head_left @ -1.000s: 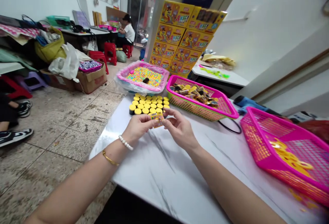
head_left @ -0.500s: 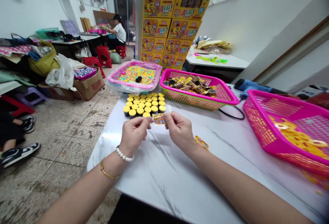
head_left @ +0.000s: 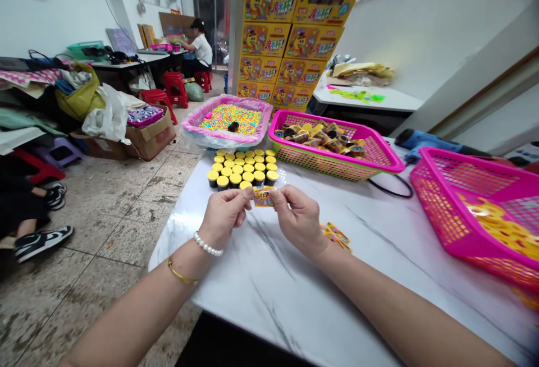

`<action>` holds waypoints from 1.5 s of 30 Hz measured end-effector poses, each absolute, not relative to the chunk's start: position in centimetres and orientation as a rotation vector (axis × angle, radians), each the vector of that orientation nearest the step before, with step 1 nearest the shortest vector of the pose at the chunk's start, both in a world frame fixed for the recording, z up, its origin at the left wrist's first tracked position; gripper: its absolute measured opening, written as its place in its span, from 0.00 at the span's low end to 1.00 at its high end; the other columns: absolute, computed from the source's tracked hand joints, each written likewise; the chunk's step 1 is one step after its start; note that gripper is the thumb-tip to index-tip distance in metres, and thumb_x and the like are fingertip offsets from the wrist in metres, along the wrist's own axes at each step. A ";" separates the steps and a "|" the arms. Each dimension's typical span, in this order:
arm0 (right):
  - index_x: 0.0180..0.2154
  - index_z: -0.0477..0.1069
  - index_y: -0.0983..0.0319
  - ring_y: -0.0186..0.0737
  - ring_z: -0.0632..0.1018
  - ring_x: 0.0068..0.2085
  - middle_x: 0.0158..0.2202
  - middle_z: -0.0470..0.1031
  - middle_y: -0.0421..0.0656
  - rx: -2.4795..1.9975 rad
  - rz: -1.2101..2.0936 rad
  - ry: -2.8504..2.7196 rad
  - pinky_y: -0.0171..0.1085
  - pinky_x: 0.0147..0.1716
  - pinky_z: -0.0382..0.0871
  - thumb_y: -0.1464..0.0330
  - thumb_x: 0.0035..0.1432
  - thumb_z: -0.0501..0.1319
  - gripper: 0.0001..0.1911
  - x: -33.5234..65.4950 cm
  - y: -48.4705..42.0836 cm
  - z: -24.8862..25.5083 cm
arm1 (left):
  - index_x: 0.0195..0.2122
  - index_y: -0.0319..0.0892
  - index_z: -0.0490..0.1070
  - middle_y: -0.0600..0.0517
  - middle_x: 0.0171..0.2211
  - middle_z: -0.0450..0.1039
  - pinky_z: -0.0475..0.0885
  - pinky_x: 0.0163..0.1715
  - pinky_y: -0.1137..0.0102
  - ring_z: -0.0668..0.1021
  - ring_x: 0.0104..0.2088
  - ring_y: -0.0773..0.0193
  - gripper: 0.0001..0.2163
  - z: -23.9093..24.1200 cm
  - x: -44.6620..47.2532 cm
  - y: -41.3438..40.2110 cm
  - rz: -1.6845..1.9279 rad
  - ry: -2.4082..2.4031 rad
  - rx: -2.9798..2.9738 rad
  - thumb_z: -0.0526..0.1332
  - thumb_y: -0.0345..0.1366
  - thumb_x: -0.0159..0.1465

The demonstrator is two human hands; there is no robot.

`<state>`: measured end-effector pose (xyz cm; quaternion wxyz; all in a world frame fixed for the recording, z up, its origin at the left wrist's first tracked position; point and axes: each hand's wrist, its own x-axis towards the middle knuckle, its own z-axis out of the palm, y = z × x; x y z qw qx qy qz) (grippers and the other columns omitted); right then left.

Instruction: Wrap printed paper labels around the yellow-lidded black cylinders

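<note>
A small yellow printed label (head_left: 263,197) is pinched between my left hand (head_left: 224,215) and my right hand (head_left: 300,218), just above the white marble table (head_left: 295,288). Both hands are closed on its ends with thumb and fingers. Right behind the label stands a block of several small black tubs with yellow lids (head_left: 243,169). A few more labels (head_left: 337,236) lie flat on the table beside my right wrist.
A pink tub of coloured candy beads (head_left: 229,120) and a pink basket of labelled tubs (head_left: 332,151) stand at the back. Another pink basket (head_left: 475,210) with yellow rings is at right. Yellow cartons (head_left: 290,36) are stacked behind. A person sits far off; shoes at left floor.
The view has swung a little, and loose labels beside my right wrist have come into sight. Both hands still pinch the label in about the same place near the tubs.
</note>
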<state>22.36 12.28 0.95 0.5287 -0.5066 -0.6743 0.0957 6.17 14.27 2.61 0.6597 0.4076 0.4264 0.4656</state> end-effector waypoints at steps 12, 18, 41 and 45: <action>0.27 0.71 0.59 0.36 0.73 0.27 0.24 0.72 0.40 -1.197 0.156 -1.850 0.37 0.29 0.66 0.67 0.66 0.56 0.14 21.9 13.1 -0.3 | 0.26 0.35 0.79 0.59 0.13 0.61 0.47 0.15 0.74 0.57 0.14 0.77 0.21 2.4 5.9 14.7 1.078 1.153 0.920 0.77 0.48 0.41; 0.40 0.75 0.59 0.42 0.75 0.35 0.35 0.75 0.46 -1.268 0.012 -1.865 0.41 0.37 0.69 0.61 0.66 0.59 0.10 24.4 15.3 0.1 | 0.28 0.37 0.73 0.58 0.13 0.65 0.44 0.13 0.76 0.59 0.11 0.77 0.19 2.5 5.9 14.7 1.016 1.108 0.831 0.75 0.48 0.47; 0.38 0.73 0.60 0.37 0.77 0.33 0.34 0.77 0.41 -0.962 1.122 -1.268 0.40 0.38 0.73 0.54 0.49 0.71 0.19 25.0 15.5 2.5 | 0.31 0.35 0.70 0.57 0.21 0.67 0.46 0.07 0.86 0.59 0.10 0.83 0.07 3.5 5.4 15.9 0.843 0.799 0.344 0.58 0.25 0.67; 0.35 0.73 0.61 0.35 0.76 0.32 0.32 0.77 0.40 -1.053 1.092 -1.316 0.38 0.37 0.73 0.55 0.48 0.71 0.18 24.3 15.1 2.3 | 0.31 0.34 0.69 0.57 0.21 0.68 0.46 0.06 0.86 0.59 0.10 0.83 0.08 3.6 5.4 15.9 0.863 0.783 0.313 0.57 0.25 0.69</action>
